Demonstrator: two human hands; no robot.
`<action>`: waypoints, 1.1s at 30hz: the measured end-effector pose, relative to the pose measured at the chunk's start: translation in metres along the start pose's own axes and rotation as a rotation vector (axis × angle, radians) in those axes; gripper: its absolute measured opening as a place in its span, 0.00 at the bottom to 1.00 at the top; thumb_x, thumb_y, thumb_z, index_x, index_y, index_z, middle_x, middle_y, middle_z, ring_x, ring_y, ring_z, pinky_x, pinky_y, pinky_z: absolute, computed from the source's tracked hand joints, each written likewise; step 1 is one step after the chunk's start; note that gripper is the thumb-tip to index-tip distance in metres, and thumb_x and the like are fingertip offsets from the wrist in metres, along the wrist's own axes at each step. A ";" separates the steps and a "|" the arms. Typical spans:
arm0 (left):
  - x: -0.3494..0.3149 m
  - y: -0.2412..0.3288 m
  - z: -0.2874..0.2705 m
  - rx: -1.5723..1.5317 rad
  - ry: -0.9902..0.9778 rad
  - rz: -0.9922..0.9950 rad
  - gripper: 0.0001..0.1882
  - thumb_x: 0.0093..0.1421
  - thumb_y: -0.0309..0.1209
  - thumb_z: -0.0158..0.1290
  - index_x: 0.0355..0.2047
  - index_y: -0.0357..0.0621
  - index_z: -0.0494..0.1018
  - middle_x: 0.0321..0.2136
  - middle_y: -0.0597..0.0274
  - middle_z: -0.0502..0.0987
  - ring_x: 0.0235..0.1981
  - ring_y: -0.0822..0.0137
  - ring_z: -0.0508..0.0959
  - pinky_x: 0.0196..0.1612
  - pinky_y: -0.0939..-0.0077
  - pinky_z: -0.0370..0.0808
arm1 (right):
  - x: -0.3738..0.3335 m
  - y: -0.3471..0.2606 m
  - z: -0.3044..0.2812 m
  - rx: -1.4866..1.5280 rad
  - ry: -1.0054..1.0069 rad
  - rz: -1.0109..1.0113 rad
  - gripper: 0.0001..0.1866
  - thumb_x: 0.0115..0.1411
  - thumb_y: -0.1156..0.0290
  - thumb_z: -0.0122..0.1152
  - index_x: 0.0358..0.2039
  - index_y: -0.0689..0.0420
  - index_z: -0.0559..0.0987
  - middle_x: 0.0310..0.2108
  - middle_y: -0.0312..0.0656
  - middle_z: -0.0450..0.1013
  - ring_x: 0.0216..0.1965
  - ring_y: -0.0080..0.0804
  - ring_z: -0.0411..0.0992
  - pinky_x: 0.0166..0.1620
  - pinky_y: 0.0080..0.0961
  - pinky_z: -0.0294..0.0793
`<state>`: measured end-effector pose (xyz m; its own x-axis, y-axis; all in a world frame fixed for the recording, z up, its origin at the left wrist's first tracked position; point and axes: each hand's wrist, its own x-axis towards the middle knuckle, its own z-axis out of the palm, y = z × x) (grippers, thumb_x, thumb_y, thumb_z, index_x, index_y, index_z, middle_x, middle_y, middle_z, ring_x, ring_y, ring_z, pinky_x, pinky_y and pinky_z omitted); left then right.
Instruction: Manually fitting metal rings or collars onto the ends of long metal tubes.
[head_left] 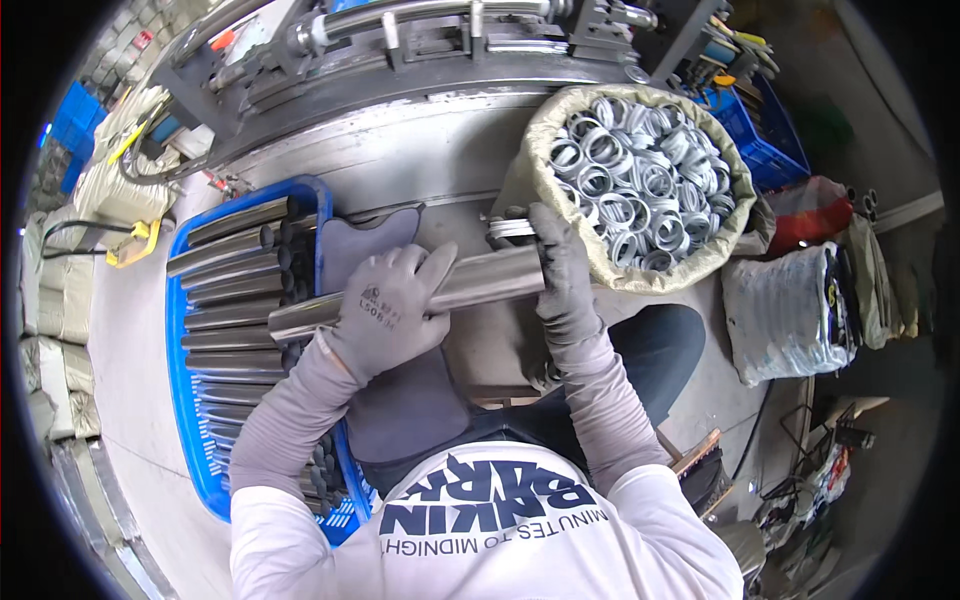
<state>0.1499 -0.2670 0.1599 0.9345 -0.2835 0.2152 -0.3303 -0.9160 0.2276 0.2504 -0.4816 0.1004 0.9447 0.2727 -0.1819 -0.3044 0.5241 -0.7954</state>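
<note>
A shiny metal tube (487, 278) lies across in front of me, tilted slightly up to the right. My left hand (385, 305), in a grey glove, is wrapped round its middle, with the thumb along the top. At the tube's right end is my right hand (566, 275), also gloved, its fingers closed on a few silvery metal rings (512, 228) that stick out just above the tube. The palm seems to touch the tube's end; whether a ring sits on that end is hidden.
At my left, a blue plastic basket (180, 400) holds many dark metal tubes. A woven sack (540, 190) full of silvery rings stands ahead on the right. Beyond is a long metal machine (400, 85). A wrapped white bundle (785, 315) and a blue crate (775, 150) are farther right.
</note>
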 end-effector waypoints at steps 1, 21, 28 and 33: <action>0.005 0.000 0.004 -0.003 -0.003 0.011 0.36 0.49 0.37 0.64 0.61 0.43 0.74 0.38 0.53 0.78 0.41 0.53 0.81 0.43 0.55 0.76 | 0.007 0.018 -0.015 -0.251 -0.038 -0.281 0.14 0.72 0.65 0.63 0.50 0.63 0.79 0.39 0.36 0.79 0.38 0.23 0.78 0.46 0.24 0.79; 0.030 -0.002 0.023 0.069 -0.091 0.031 0.32 0.51 0.46 0.71 0.50 0.42 0.74 0.35 0.55 0.79 0.40 0.54 0.81 0.46 0.59 0.78 | -0.011 -0.008 -0.018 -0.648 -0.087 -0.468 0.21 0.77 0.62 0.46 0.45 0.68 0.83 0.39 0.47 0.82 0.42 0.36 0.80 0.50 0.31 0.78; 0.034 -0.006 0.025 0.138 -0.037 0.092 0.26 0.53 0.51 0.69 0.42 0.47 0.74 0.32 0.61 0.76 0.37 0.61 0.81 0.42 0.66 0.76 | -0.009 0.005 -0.008 -0.678 0.018 -0.419 0.23 0.76 0.63 0.45 0.42 0.69 0.84 0.41 0.47 0.81 0.43 0.36 0.80 0.51 0.29 0.76; 0.023 0.016 0.004 -0.034 0.362 0.223 0.33 0.55 0.47 0.70 0.54 0.39 0.74 0.41 0.50 0.81 0.38 0.54 0.82 0.47 0.64 0.78 | -0.010 -0.007 -0.015 -0.692 0.095 -0.472 0.18 0.72 0.66 0.48 0.43 0.63 0.85 0.40 0.48 0.81 0.40 0.41 0.80 0.50 0.31 0.76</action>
<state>0.1665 -0.2891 0.1643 0.7346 -0.3505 0.5810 -0.5294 -0.8316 0.1676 0.2446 -0.5004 0.0993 0.9699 0.0642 0.2351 0.2386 -0.0551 -0.9695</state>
